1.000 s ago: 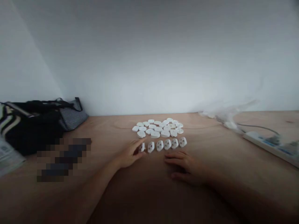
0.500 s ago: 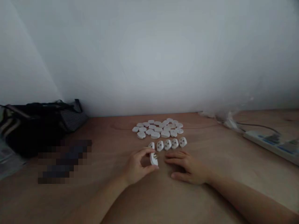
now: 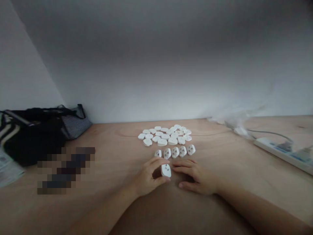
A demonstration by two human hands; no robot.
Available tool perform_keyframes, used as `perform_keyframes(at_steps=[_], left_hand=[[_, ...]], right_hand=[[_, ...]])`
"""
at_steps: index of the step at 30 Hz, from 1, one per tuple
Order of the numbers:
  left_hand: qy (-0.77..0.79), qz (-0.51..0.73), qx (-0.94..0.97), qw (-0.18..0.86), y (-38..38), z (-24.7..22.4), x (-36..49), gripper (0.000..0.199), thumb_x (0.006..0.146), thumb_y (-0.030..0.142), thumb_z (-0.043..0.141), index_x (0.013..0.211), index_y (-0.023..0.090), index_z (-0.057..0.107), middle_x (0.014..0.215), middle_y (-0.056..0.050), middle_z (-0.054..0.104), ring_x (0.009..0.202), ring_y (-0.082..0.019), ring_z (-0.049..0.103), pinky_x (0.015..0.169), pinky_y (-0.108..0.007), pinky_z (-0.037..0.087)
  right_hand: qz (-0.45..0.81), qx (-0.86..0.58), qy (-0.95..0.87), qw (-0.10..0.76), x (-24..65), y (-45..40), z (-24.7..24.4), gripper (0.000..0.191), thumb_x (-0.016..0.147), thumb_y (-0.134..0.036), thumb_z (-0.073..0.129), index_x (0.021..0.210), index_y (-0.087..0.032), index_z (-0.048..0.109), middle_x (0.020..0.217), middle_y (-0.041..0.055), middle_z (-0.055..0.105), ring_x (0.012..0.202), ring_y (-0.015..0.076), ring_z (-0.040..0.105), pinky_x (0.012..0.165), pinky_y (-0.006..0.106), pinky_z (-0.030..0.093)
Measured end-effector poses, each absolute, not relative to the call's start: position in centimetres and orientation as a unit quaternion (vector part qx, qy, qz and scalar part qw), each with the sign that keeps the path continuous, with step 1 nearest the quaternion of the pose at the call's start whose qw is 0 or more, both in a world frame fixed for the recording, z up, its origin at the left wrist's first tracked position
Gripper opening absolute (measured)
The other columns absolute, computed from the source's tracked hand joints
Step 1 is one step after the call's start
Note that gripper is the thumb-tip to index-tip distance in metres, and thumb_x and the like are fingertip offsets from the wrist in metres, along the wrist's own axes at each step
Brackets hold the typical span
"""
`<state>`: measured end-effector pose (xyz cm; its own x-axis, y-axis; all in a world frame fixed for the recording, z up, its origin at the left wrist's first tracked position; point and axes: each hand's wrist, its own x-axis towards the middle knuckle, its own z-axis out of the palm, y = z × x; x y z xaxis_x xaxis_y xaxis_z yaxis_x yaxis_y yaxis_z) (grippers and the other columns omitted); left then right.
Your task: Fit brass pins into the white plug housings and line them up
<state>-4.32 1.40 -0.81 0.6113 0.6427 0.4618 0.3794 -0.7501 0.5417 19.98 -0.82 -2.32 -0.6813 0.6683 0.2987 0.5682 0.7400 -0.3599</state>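
Left hand: The left hand (image 3: 149, 176) grips a single white plug (image 3: 166, 170) between thumb and fingertips, pins in view.
Right hand: Palm down, the right hand (image 3: 195, 174) holds nothing, its fingers loosely spread on the table (image 3: 117, 147) just beside the gripped plug.
Held plug: Pictured between the two hands, on the near side of the row; whether its lower edge meets the table cannot be told.
Row: Five white plugs form the plug row (image 3: 175, 152), side by side with dark round marks on their faces, the leftmost partly behind the left hand's fingers.
Cluster: Beyond the row, the plug cluster (image 3: 165, 136) spreads across the wooden surface, its white pieces packed closely together.
At left: A black bag (image 3: 41, 133) with pale stripes stands near the wall (image 3: 151, 81), a finely striped panel at its side; a pale sheet (image 3: 8, 168) lies in front, and a pixelated patch (image 3: 67, 169) hides whatever lies nearby.
At right: A white power strip (image 3: 281, 151) with blue areas runs toward the frame's edge, near a dark cable (image 3: 271, 132) and crumpled clear plastic (image 3: 241, 125).
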Motion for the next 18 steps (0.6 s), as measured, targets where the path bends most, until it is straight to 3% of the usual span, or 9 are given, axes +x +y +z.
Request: perform_keyframes(at_steps=[6, 11, 15, 18], left_hand=[[0.292, 0.318, 0.881, 0.194, 1.20, -0.65, -4.27, 0.030, 0.073, 0.033, 0.069, 0.099, 0.020, 0.063, 0.106, -0.007, 0.058, 0.096, -0.021, 0.057, 0.087, -0.031, 0.046], [0.293, 0.323, 0.881, 0.181, 1.34, -0.93, -4.40, 0.033, 0.079, 0.030, 0.063, 0.110, 0.022, 0.059, 0.110, -0.008, 0.055, 0.101, -0.022, 0.054, 0.090, -0.033, 0.045], [0.278, 0.314, 0.891, 0.175, 1.23, -0.88, -4.45, 0.018, 0.082, 0.026, 0.059, 0.098, 0.020, 0.063, 0.109, -0.008, 0.052, 0.098, -0.020, 0.055, 0.088, -0.031, 0.045], [0.300, 0.335, 0.878, 0.163, 1.07, -0.80, -4.53, 0.033, 0.077, 0.029, 0.065, 0.109, 0.021, 0.056, 0.110, -0.009, 0.053, 0.103, -0.023, 0.053, 0.091, -0.033, 0.044]], right_hand=[[0.124, -0.340, -0.909, 0.205, 19.85, -0.94, -1.97, 0.054, 0.080, -0.043, 0.058, 0.129, -0.021, 0.047, 0.133, 0.0111, 0.048, 0.122, 0.0268, 0.043, 0.102, 0.046, 0.031], [0.120, -0.341, -0.912, 0.196, 19.80, -0.88, -1.87, 0.055, 0.079, -0.043, 0.058, 0.129, -0.021, 0.047, 0.133, 0.0114, 0.047, 0.122, 0.0270, 0.042, 0.102, 0.046, 0.031], [0.124, -0.339, -0.912, 0.195, 19.78, -0.93, -1.82, 0.054, 0.080, -0.041, 0.059, 0.129, -0.021, 0.047, 0.134, 0.0110, 0.047, 0.122, 0.0269, 0.042, 0.102, 0.046, 0.031], [0.132, -0.348, -0.908, 0.192, 19.79, -1.03, -1.70, 0.056, 0.080, -0.042, 0.059, 0.130, -0.022, 0.046, 0.133, 0.0112, 0.048, 0.121, 0.0275, 0.042, 0.102, 0.046, 0.031]])
